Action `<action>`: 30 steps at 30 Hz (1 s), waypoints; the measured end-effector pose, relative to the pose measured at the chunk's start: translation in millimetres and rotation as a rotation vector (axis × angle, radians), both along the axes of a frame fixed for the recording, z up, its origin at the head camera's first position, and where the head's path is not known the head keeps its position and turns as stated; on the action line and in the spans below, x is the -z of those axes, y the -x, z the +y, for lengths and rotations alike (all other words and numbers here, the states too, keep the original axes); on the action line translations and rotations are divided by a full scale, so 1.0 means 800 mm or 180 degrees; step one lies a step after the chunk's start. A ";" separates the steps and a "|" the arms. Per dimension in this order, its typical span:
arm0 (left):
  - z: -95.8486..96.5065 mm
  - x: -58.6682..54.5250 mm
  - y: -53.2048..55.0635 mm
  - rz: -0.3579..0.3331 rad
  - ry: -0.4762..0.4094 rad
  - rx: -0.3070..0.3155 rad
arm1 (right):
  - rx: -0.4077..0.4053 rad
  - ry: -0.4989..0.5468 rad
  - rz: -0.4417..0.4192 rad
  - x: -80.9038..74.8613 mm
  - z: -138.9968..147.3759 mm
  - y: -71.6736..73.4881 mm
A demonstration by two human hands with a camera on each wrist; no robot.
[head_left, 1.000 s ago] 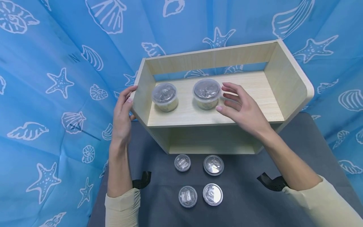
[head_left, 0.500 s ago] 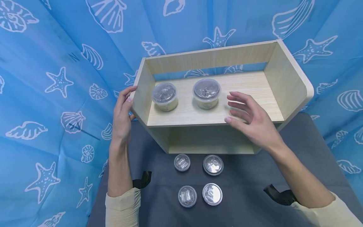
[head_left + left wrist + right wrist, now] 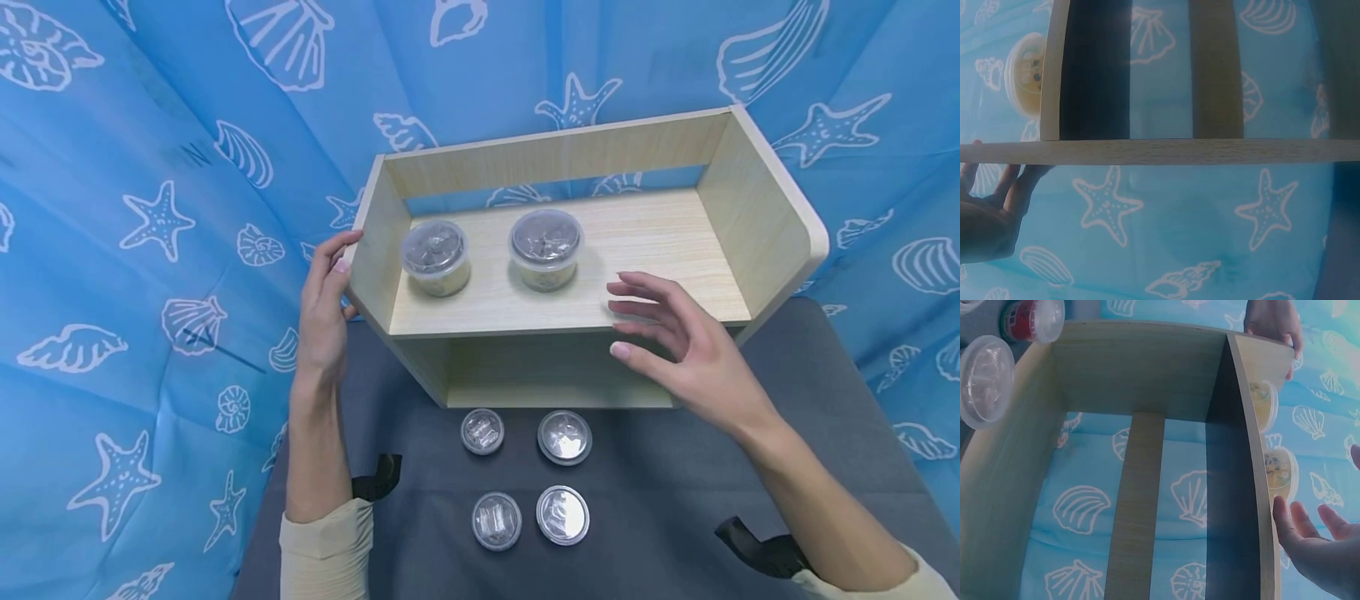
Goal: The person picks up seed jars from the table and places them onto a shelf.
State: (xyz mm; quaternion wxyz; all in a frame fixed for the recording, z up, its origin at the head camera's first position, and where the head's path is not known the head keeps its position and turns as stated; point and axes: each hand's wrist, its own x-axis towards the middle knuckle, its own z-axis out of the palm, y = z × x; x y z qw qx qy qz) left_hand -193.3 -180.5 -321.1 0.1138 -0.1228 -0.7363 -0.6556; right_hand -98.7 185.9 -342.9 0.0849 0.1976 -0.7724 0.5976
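The left hand (image 3: 322, 312) is gripping the wooden shelf (image 3: 645, 237), its long axis running left-right; two lidded tubs (image 3: 547, 250) (image 3: 436, 260) are standing upright; the right hand (image 3: 682, 354) is hovering wide.

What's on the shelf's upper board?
A lidded tub by the left panel, a second tub nearer the middle. Right hand covers some of the upper board; what's under the tubs is hidden.

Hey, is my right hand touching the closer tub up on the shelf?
Apart. The head view shows bare wood of the shelf between the right hand and the closer tub.
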 end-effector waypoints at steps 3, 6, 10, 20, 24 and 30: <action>0.000 0.000 0.000 -0.0001 -0.0005 -0.0002 | -0.0038 -0.0028 -0.0027 0.004 0.004 -0.005; 0.001 0.001 0.000 0.0003 -0.0007 0.0009 | -0.0112 -0.0004 -0.0042 0.010 0.007 -0.013; 0.002 0.001 -0.001 0.0013 -0.0012 0.0039 | -0.0200 -0.0077 0.0007 0.021 0.012 -0.021; 0.001 0.002 -0.001 -0.0009 -0.0062 0.0044 | -0.0405 -0.0180 -0.0025 0.063 0.019 -0.029; 0.001 0.002 -0.001 0.0010 -0.0077 0.0059 | -0.0402 -0.0179 -0.0121 0.087 0.018 -0.030; 0.000 0.001 -0.001 0.0025 -0.0074 0.0059 | -0.0380 -0.0143 -0.0226 0.118 0.017 -0.031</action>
